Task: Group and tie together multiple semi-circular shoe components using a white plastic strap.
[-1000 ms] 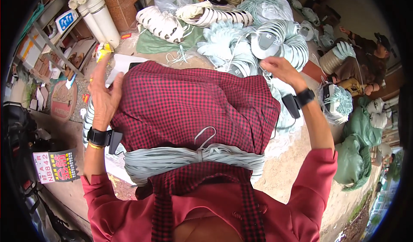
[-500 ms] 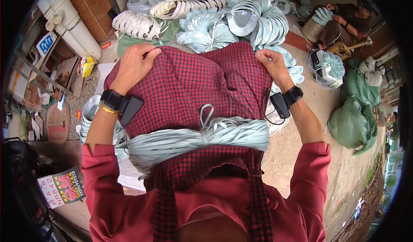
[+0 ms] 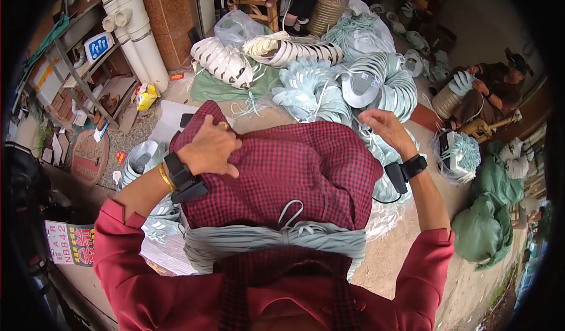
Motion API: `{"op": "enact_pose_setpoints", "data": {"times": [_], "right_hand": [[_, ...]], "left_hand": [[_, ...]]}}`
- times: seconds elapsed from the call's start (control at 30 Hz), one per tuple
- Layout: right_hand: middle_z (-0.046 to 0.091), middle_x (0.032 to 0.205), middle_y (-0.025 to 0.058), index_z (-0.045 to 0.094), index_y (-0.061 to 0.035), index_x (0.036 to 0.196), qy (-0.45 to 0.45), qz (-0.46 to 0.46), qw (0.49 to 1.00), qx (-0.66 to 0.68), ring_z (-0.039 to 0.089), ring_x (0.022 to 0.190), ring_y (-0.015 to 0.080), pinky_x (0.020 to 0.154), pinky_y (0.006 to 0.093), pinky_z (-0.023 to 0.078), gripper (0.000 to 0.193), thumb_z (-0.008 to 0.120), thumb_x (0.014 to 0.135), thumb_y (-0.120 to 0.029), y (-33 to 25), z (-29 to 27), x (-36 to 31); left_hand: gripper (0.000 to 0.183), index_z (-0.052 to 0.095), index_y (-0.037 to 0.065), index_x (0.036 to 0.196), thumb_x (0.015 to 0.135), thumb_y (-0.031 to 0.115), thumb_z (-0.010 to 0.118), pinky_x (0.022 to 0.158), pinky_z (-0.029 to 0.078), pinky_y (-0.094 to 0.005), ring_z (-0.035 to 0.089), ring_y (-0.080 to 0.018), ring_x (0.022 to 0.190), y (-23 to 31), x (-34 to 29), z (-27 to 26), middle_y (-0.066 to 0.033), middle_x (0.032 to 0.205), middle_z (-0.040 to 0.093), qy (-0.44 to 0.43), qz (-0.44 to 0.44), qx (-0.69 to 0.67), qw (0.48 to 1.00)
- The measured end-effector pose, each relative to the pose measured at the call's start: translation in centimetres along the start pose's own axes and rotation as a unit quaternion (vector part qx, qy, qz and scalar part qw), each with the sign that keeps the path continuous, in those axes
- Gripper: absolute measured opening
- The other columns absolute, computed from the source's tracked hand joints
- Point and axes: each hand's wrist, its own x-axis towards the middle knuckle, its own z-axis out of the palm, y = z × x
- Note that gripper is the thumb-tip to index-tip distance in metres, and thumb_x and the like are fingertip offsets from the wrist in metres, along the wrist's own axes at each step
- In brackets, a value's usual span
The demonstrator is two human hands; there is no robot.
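Seen from above: since a sec ago both hands have shifted on the red checked cloth (image 3: 294,172) across the lap. Left hand (image 3: 210,148) now pinches cloth's top-left edge, fingers closed; right hand (image 3: 382,128) lifted w/ fingers loosely curled, grip unclear. Bundle of pale straps (image 3: 271,240) lies beneath. Dirt floor (image 3: 412,254), strap piles (image 3: 329,84), white pipes (image 3: 132,25) around.

I see a checked cloth (image 3: 294,172) in dark red and black, and below it a pale grey-green bundle of bands (image 3: 271,243). My sleeves (image 3: 147,278) are plain deep red. Each wrist carries a black band; a gold bangle (image 3: 165,177) sits on the left one. Beyond lie pale blue-green stacked rings (image 3: 376,84), cream-white rings (image 3: 223,60), a green sack (image 3: 488,225) and white pipes (image 3: 138,31).
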Motion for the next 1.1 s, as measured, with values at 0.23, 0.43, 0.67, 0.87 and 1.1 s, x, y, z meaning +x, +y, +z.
{"op": "enact_pose_setpoints", "data": {"times": [0.23,0.43,0.67,0.87,1.1], "right_hand": [[0.065,0.091,-0.0014,0.063,-0.0096,0.105,-0.148,0.130,0.980,0.006,0.058,0.078,0.0077,0.063,0.0214,0.045,0.029,0.062,0.083,-0.030,5.6,-0.3,10.6],[0.065,0.090,-0.0012,0.063,-0.0083,0.105,-0.112,0.187,0.965,0.145,0.060,0.083,0.0089,0.066,0.0254,0.048,0.033,0.063,0.079,-0.028,14.2,5.4,15.4],[0.047,0.105,0.0111,0.062,-0.0115,0.094,-0.022,-0.014,0.920,-0.391,0.049,0.102,0.0279,0.076,0.0405,0.048,0.024,0.062,0.070,-0.010,20.2,14.3,18.5],[0.047,0.103,0.0090,0.067,-0.0106,0.088,-0.028,-0.062,0.894,-0.443,0.044,0.106,0.0254,0.084,0.0422,0.038,0.018,0.057,0.074,-0.013,20.7,17.5,19.6],[0.049,0.101,0.0083,0.068,-0.0145,0.074,0.012,0.052,0.938,-0.342,0.041,0.105,0.0269,0.082,0.0452,0.032,0.011,0.063,0.065,-0.016,20.6,18.5,20.5]], "left_hand": [[0.043,0.061,0.004,0.110,0.086,0.040,0.058,0.076,0.048,-0.0297,0.060,-0.0156,0.083,-7.7,8.3,-3.2,-0.0078,0.091,0.065,-0.011,-0.011,-0.421,0.907],[0.035,0.063,0.004,0.106,0.087,0.033,0.059,0.076,0.048,-0.0266,0.059,-0.0106,0.082,-11.9,16.9,-0.1,-0.0027,0.089,0.064,-0.089,-0.170,-0.521,0.831],[0.030,0.063,0.001,0.103,0.083,0.023,0.058,0.069,0.049,-0.0261,0.059,-0.0098,0.073,-15.7,21.8,7.3,-0.0043,0.081,0.063,-0.134,-0.132,-0.403,0.896],[0.032,0.063,0.000,0.102,0.079,0.023,0.059,0.065,0.049,-0.0277,0.059,-0.0122,0.068,-15.2,24.3,10.6,-0.0071,0.078,0.064,-0.101,-0.086,-0.350,0.927],[0.032,0.064,0.001,0.100,0.079,0.026,0.060,0.070,0.049,-0.0304,0.062,-0.0188,0.074,-12.8,24.6,13.2,-0.0125,0.083,0.066,-0.139,-0.065,-0.362,0.919]]}}
